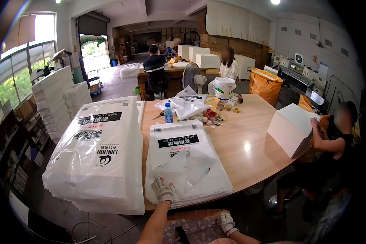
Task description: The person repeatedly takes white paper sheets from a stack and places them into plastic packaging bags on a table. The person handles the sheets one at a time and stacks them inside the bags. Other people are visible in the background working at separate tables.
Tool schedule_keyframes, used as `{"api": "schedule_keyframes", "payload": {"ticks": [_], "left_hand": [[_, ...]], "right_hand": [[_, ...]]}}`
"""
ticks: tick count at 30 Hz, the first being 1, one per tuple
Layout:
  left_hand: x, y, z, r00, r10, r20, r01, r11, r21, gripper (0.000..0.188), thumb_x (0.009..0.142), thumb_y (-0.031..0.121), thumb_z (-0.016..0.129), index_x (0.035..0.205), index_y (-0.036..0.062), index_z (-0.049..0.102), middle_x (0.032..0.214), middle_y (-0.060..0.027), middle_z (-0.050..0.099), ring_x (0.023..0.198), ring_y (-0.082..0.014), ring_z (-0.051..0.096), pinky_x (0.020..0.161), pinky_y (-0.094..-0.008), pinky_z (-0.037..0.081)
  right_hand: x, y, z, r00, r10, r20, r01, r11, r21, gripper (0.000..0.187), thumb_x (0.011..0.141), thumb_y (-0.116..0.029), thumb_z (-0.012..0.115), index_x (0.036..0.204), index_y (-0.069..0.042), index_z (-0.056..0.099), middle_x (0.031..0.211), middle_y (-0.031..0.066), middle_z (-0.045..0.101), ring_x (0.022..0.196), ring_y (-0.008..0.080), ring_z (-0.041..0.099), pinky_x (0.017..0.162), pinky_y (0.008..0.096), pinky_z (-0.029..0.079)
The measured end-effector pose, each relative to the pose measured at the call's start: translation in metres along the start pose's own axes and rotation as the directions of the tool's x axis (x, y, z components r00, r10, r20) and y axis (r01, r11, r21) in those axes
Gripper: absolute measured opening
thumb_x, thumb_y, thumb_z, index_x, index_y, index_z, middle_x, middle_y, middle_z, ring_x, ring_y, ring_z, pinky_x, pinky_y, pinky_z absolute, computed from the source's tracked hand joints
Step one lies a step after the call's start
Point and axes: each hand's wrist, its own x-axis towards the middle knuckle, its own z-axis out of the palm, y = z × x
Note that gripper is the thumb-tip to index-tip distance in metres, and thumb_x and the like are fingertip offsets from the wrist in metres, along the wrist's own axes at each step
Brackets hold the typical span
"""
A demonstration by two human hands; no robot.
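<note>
My left hand, in a white knit glove with bare fingertips, lies open on the near left part of a stack of printed plastic bags. Its fingers are spread on the top sheet, beside a folded-over, translucent flap. My right hand, gloved the same way, rests low by my lap at the edge of a patterned cloth. Its fingers look loosely bent and hold nothing I can see. Left of the bags stands a taller pile of similar white printed packs.
Beyond the bags are a blue-labelled bottle, scissors, crumpled plastic, tape rolls and a white bucket. At right a seated person handles a white box. A fan and two people are farther back.
</note>
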Motion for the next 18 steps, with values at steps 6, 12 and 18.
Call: {"api": "schedule_keyframes", "payload": {"ticks": [6,12,18], "left_hand": [[-0.003,0.002,-0.001,1.000,-0.017,0.007,0.017,1.000,0.014,0.066,0.082,0.043,0.052,0.132,0.0015,0.041,0.143,-0.0221,0.029,0.132,-0.0389,0.027,0.108,-0.0562,0.017],[-0.002,0.002,-0.002,0.999,-0.029,0.020,0.028,1.000,0.004,0.066,0.082,0.043,0.053,0.132,0.0011,0.041,0.144,-0.0219,0.028,0.133,-0.0389,0.025,0.108,-0.0557,0.017],[-0.004,0.008,-0.002,0.999,-0.013,0.033,0.015,0.998,-0.062,0.064,0.082,0.039,0.052,0.130,-0.0018,0.041,0.143,-0.0228,0.028,0.133,-0.0382,0.025,0.109,-0.0549,0.016]], "right_hand": [[-0.006,-0.002,-0.002,0.999,-0.045,0.026,0.044,0.999,0.009,0.023,0.092,-0.021,0.053,0.101,-0.001,0.059,0.079,0.0076,0.061,0.064,0.0163,0.061,0.055,0.0301,0.055],[-0.004,0.006,-0.002,0.990,-0.139,0.018,0.140,0.989,-0.041,0.023,0.092,-0.021,0.053,0.101,-0.001,0.059,0.079,0.0072,0.061,0.065,0.0152,0.061,0.055,0.0299,0.053],[-0.002,0.012,-0.010,0.980,-0.199,0.005,0.198,0.968,-0.156,0.025,0.093,-0.022,0.051,0.101,-0.001,0.059,0.079,0.0078,0.063,0.067,0.0149,0.061,0.060,0.0291,0.053]]}}
